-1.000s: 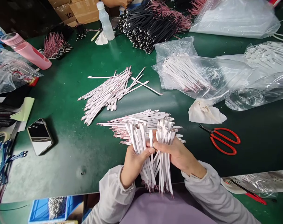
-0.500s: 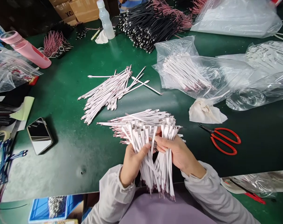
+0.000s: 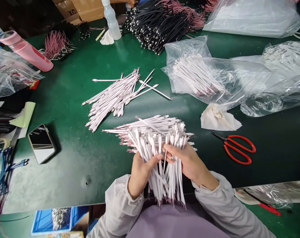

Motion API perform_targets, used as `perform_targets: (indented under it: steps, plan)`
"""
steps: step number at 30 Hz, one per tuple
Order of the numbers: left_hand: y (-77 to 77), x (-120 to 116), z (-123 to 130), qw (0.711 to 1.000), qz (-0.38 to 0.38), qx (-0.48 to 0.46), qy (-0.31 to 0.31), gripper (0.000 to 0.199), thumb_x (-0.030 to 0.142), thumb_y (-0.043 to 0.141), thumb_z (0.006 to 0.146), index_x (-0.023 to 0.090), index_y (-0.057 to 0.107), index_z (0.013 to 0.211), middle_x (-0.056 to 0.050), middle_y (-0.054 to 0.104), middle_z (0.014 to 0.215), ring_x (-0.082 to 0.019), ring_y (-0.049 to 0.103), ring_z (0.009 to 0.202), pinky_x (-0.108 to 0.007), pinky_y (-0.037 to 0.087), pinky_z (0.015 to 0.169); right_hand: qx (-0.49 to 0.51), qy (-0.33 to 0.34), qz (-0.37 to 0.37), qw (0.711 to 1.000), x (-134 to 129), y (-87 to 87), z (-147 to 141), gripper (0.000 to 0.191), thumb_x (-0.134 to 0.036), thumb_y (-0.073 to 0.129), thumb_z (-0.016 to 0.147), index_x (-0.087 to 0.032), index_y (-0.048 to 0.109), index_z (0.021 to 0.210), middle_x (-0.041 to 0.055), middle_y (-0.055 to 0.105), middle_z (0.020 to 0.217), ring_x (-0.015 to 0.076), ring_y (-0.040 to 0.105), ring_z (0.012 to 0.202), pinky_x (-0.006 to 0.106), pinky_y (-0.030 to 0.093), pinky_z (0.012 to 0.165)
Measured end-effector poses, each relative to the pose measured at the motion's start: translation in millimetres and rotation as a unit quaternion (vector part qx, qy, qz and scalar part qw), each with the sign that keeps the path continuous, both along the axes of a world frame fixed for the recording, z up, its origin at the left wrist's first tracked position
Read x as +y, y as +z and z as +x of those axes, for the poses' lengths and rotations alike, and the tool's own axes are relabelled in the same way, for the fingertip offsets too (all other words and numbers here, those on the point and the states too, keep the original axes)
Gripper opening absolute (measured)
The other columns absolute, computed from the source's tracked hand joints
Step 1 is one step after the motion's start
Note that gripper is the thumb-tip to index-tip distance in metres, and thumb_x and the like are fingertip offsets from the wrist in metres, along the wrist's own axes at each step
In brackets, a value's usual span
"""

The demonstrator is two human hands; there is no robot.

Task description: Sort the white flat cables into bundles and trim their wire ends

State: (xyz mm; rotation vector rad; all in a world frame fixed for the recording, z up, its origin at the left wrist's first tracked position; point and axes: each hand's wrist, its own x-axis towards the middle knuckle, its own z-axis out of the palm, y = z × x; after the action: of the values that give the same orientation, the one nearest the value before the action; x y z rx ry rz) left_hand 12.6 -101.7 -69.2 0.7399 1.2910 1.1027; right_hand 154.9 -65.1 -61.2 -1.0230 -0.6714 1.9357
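My left hand [image 3: 143,172] grips a bundle of short flat white USB cables [image 3: 146,142], connector ends up and pinkish wire ends hanging down. A second bundle of the same white cables [image 3: 177,136] is held in my right hand [image 3: 193,163], whose thumb and fingertips pinch at a single cable between the bundles. The fingertips of both hands nearly meet. Just behind them a pile of white cables [image 3: 125,127] lies on the green table [image 3: 73,185]. Farther back and to the left is another loose heap of white cables [image 3: 112,96].
Red-handled scissors [image 3: 240,148] and a crumpled cloth [image 3: 220,119] lie at right, below bagged white cables [image 3: 196,76]. At left are a phone [image 3: 42,143] and a pink bottle [image 3: 28,53]. Black cables [image 3: 157,26] and a clear bottle [image 3: 112,21] stand at the back.
One cable between the bundles has shifted rightward toward my right hand's bundle. My right fingertips have moved slightly. A person's hand now shows at the top edge.
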Motion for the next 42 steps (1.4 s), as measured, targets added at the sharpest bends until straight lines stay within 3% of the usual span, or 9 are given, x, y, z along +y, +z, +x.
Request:
perform_targets:
  steps: [6, 11, 13, 20, 23, 28, 35, 42]
  plan:
    - [0.9, 1.3, 1.1, 1.0, 0.007, -0.02, -0.004, 0.034, 0.032, 0.081, 0.068, 0.014, 0.071, 0.094, -0.007, 0.076, 0.095, -0.024, 0.07, 0.087, -0.033, 0.054, 0.081, -0.004, 0.052, -0.009, 0.999, -1.3, -3.5, 1.8, 0.028, -0.033, 0.08, 0.068, -0.019, 0.066, 0.088, -0.0018, 0.055, 0.069, 0.0104, 0.047, 0.058, 0.022, 0.034, 0.045]
    - [3.2, 2.0, 2.8, 0.996, 0.015, -0.052, -0.073, 0.024, 0.035, 0.08, 0.069, 0.014, 0.07, 0.074, -0.006, 0.074, 0.07, -0.022, 0.068, 0.066, -0.032, 0.055, 0.069, -0.006, 0.081, -0.003, 0.997, -1.2, -2.5, 3.6, 0.024, -0.035, 0.08, 0.068, -0.017, 0.066, 0.075, -0.0012, 0.057, 0.063, 0.0101, 0.046, 0.054, 0.025, 0.037, 0.05]
    - [3.6, 2.3, 3.1, 0.995, 0.015, -0.06, -0.072, 0.025, 0.036, 0.081, 0.068, 0.015, 0.069, 0.073, -0.005, 0.072, 0.067, -0.02, 0.067, 0.063, -0.031, 0.055, 0.067, -0.005, 0.087, -0.003, 0.996, -1.3, -2.0, 3.4, 0.024, -0.035, 0.08, 0.069, -0.016, 0.065, 0.072, -0.0009, 0.058, 0.063, 0.0105, 0.047, 0.055, 0.026, 0.038, 0.052]
    - [3.8, -1.0, -5.4, 0.999, -0.03, -0.011, -0.032, 0.036, 0.045, 0.072, 0.076, 0.013, 0.07, 0.093, -0.006, 0.071, 0.079, -0.018, 0.065, 0.071, -0.027, 0.053, 0.069, -0.039, 0.031, -0.021, 0.999, -2.1, -3.7, 1.5, 0.026, -0.035, 0.082, 0.066, -0.018, 0.068, 0.081, -0.0008, 0.06, 0.071, 0.0098, 0.047, 0.056, 0.024, 0.035, 0.048]
    - [4.3, -2.0, -12.0, 0.998, -0.03, 0.021, -0.044, 0.035, 0.046, 0.071, 0.078, 0.012, 0.071, 0.087, -0.006, 0.07, 0.073, -0.017, 0.063, 0.067, -0.026, 0.051, 0.065, -0.045, 0.013, -0.01, 0.999, -2.7, -3.4, 2.2, 0.024, -0.035, 0.081, 0.068, -0.019, 0.066, 0.078, -0.0023, 0.057, 0.067, 0.0097, 0.044, 0.054, 0.025, 0.036, 0.048]
    - [2.6, -1.1, -16.1, 0.997, -0.025, 0.038, -0.066, 0.027, 0.04, 0.07, 0.08, 0.014, 0.069, 0.074, -0.004, 0.067, 0.066, -0.015, 0.06, 0.062, -0.024, 0.048, 0.062, -0.014, 0.024, 0.053, 0.998, -2.9, -2.8, 5.7, 0.016, -0.035, 0.071, 0.079, -0.019, 0.067, 0.082, 0.0012, 0.059, 0.08, 0.0151, 0.055, 0.073, 0.03, 0.046, 0.069]
    - [-0.3, -1.2, -7.6, 0.999, -0.007, -0.013, -0.05, 0.026, 0.036, 0.076, 0.074, 0.014, 0.068, 0.084, -0.005, 0.071, 0.075, -0.017, 0.065, 0.067, -0.028, 0.052, 0.068, 0.068, 0.096, -0.028, 0.993, -1.9, -5.8, 5.7, 0.025, -0.03, 0.077, 0.072, -0.016, 0.057, 0.065, -0.0055, 0.043, 0.053, 0.0069, 0.037, 0.049, 0.026, 0.039, 0.055]
    - [3.7, 0.1, -6.1, 0.998, 0.014, 0.045, -0.04, 0.028, 0.035, 0.078, 0.072, 0.012, 0.07, 0.084, -0.008, 0.074, 0.085, -0.021, 0.068, 0.078, -0.03, 0.053, 0.076, 0.014, 0.045, -0.022, 0.999, -1.3, -7.3, 2.1, 0.027, -0.029, 0.079, 0.068, -0.018, 0.055, 0.067, -0.0046, 0.048, 0.058, 0.008, 0.039, 0.052, 0.024, 0.034, 0.05]
